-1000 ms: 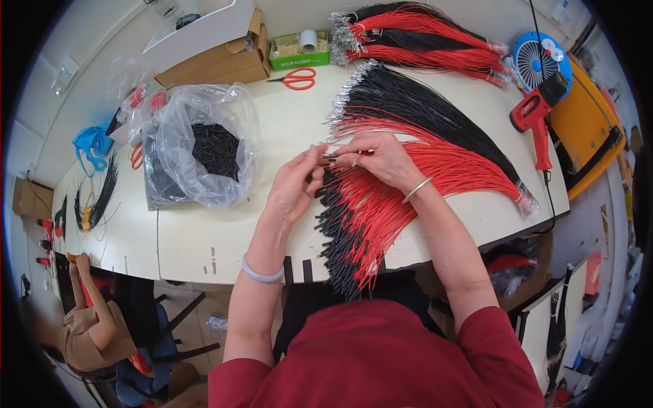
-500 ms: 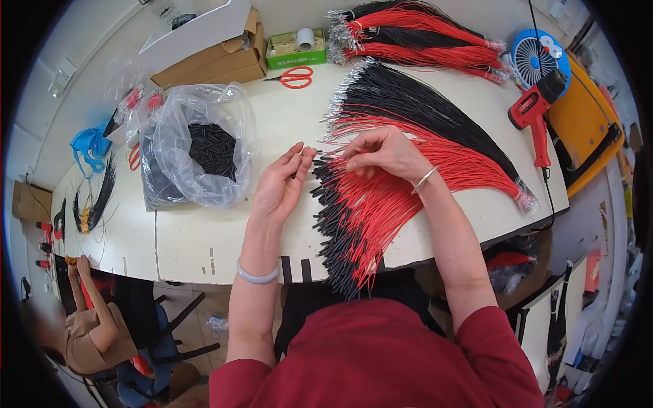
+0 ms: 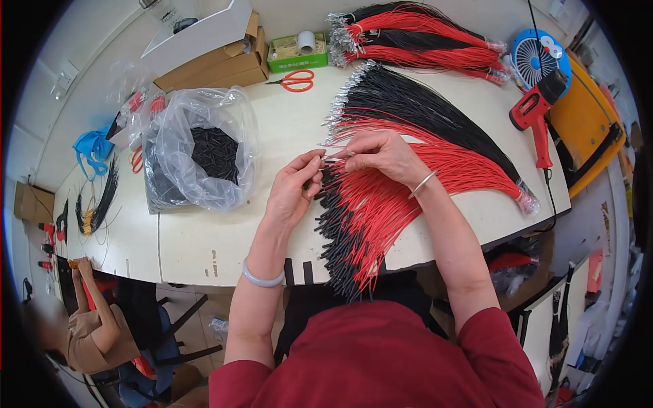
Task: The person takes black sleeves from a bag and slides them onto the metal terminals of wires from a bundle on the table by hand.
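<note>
Over the table, my left hand [image 3: 294,187] is closed in a pinch, with what looks like a small black tube, mostly hidden, between its fingertips. My right hand [image 3: 384,158] pinches the end of a red wire, and the fingertips of both hands almost meet. Under and beside them fans a bundle of red wires [image 3: 388,204], many ending in black tubes [image 3: 340,248]. Behind these lie black wires [image 3: 422,109] with pale metallic-looking ends. Left of my left hand, an open clear plastic bag [image 3: 235,194] holds loose black tubes [image 3: 214,155].
Orange-handled scissors [image 3: 297,80] lie near a green box [image 3: 297,60] and a cardboard box [image 3: 224,66]. More wire bundles [image 3: 415,34] are at the back. A red heat gun [image 3: 537,112] and a blue fan [image 3: 534,58] stand right. Another person [image 3: 98,326] sits at far left.
My left hand has moved right, bringing its fingertips up to my right hand's. My right hand stays nearly in place, now with a red wire end between its fingers.
</note>
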A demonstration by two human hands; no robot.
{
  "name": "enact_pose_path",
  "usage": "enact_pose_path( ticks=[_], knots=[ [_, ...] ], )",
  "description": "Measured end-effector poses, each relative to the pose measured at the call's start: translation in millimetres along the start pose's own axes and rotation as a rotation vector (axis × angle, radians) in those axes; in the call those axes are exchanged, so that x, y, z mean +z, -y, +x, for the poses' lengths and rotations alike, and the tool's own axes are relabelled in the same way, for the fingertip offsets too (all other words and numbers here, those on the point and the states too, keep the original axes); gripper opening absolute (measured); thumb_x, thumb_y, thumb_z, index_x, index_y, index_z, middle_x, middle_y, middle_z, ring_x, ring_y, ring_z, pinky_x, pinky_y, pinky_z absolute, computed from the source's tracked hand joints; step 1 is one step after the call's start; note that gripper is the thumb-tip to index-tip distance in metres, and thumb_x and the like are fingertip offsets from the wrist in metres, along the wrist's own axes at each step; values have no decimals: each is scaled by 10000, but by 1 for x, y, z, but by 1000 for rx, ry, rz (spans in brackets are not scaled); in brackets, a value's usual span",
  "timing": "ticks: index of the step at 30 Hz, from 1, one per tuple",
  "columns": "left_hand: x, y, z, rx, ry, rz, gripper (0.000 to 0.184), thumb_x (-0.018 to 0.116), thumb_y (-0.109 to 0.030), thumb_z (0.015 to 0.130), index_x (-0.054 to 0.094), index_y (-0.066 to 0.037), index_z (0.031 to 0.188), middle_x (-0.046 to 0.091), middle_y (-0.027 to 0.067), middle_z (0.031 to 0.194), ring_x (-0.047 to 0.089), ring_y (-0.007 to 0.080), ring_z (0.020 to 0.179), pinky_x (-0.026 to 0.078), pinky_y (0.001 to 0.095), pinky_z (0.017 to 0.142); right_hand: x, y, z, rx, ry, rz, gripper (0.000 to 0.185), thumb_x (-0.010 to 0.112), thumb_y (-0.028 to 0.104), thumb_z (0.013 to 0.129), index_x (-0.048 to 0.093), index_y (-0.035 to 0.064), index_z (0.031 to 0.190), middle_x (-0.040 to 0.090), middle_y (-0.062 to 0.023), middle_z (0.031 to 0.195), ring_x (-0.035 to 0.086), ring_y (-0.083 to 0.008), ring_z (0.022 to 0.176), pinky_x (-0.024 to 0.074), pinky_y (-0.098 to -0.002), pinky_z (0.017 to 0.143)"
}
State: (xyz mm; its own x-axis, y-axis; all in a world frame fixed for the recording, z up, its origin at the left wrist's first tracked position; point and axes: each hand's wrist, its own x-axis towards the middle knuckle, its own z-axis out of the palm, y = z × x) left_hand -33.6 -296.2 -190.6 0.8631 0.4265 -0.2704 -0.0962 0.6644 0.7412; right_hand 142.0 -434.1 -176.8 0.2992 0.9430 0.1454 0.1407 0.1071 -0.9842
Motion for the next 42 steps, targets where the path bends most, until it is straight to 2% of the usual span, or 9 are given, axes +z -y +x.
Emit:
enact_pose_path(
  ticks=[4,8,18,24,28,33,38,42],
  knots=[
    [5,0,-2,15,-29,31,225,633,-45,961,624,24,1175,621,46,893,482,37,659,344,138,473,5,-3,4,-100,-60,-89,238,749,115,863,748,4,1074,686,-30,818,540,-93,669,432,-202,595],
    [3,3,-1,17,-36,69,212,647,-60,958,631,22,1153,617,35,867,471,31,651,332,137,464,10,4,1,62,-105,-126,155,711,90,875,755,6,998,665,-18,786,527,-95,666,439,-216,600],
    [9,7,0,41,-94,166,202,685,-131,950,651,16,1085,613,17,817,432,23,594,304,138,450,20,0,0,67,-139,-216,78,699,74,828,716,28,888,648,-3,767,494,-80,649,409,-206,600],
    [9,9,0,53,-122,222,222,695,-175,946,664,12,1060,612,6,782,412,21,561,303,140,458,19,-4,1,68,-123,-240,102,700,71,812,719,26,901,632,-7,753,490,-90,642,406,-214,592],
    [12,10,-1,92,-198,412,237,672,-212,967,667,11,1047,617,17,836,418,17,567,298,145,455,18,-10,1,-131,-153,-469,110,701,50,786,715,24,892,622,-14,748,490,-107,635,403,-228,581],
    [12,11,0,95,-211,458,249,677,-245,963,676,-1,1013,610,8,812,413,18,554,293,147,454,21,-9,2,-229,-184,-544,112,705,22,762,708,19,875,620,-24,753,493,-122,630,403,-241,575],
    [8,9,2,91,-221,403,263,681,-247,954,689,10,1009,596,-1,744,414,26,554,316,166,464,15,2,1,-120,-156,-372,125,706,-14,744,706,15,866,633,-32,769,500,-123,632,411,-251,576],
    [9,10,3,64,-203,414,263,683,-253,952,692,5,1005,591,-3,740,408,26,548,312,166,461,14,-6,2,-172,-150,-388,128,706,-22,747,711,9,871,635,-35,766,504,-127,629,420,-254,577]
  ],
)
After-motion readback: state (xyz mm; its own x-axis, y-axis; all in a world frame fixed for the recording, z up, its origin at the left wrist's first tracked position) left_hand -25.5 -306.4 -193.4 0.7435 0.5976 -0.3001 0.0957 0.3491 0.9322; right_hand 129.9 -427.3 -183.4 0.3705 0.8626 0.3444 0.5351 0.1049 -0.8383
